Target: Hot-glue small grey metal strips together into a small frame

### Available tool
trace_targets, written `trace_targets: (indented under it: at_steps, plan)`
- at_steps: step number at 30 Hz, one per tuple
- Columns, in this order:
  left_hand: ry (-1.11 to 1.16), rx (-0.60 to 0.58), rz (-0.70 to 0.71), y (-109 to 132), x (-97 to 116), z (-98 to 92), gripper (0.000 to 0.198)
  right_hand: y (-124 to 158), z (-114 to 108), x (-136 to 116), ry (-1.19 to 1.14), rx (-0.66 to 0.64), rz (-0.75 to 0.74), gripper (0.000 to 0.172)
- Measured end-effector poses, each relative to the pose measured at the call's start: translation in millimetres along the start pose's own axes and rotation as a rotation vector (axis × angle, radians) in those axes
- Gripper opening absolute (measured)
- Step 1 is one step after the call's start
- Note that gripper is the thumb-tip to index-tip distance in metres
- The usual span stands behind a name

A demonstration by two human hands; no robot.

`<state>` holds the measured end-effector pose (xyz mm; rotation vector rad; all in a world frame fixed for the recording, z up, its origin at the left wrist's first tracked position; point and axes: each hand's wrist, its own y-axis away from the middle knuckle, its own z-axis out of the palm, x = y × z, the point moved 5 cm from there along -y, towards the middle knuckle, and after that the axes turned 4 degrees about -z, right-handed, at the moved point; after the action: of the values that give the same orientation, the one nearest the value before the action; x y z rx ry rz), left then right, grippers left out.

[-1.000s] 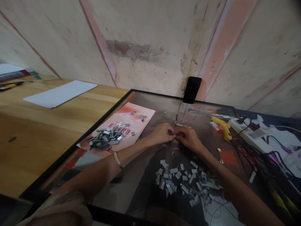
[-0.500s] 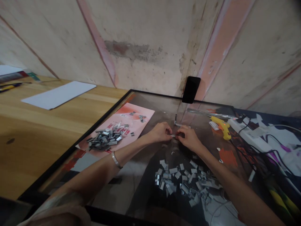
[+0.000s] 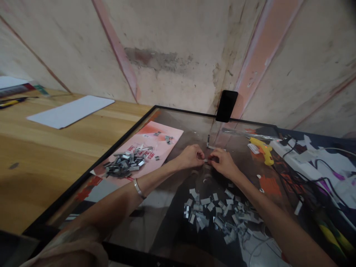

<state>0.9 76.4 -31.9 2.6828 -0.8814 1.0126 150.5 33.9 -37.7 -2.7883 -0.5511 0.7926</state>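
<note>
My left hand (image 3: pixel 191 156) and my right hand (image 3: pixel 222 161) meet over the dark glass tabletop (image 3: pixel 167 207), fingertips pinched on either end of one small silvery metal piece (image 3: pixel 205 160). Most of that piece is hidden by my fingers. Just beyond my right hand lies a thin L-shaped strip (image 3: pixel 211 147). Nearer to me, several small rectangular silvery pieces (image 3: pixel 218 209) are scattered loosely. To the left, a heap of similar shiny pieces (image 3: pixel 124 165) sits on a pink printed sheet (image 3: pixel 164 146). A silver bracelet is on my left wrist.
A yellow glue gun (image 3: pixel 263 148) lies at right beside a white power strip (image 3: pixel 292 155) with tangled cables. Thin rods (image 3: pixel 247 134) lie along the back. A black phone (image 3: pixel 226 106) leans on the wall. White paper (image 3: pixel 72 111) rests on the wooden table (image 3: pixel 33 155).
Both hands stay pinched together in almost the same spot. The whole view has shifted very slightly; the loose pieces and the sheet lie as before.
</note>
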Motion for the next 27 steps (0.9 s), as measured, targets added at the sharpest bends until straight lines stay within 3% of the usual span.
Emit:
trace_targets:
  at_steps: [27]
  plan:
    - [0.022,0.02,-0.005,-2.0,-4.6,3.6,0.017,0.0,-2.9,-3.8,-0.013,0.02,-0.012,0.008]
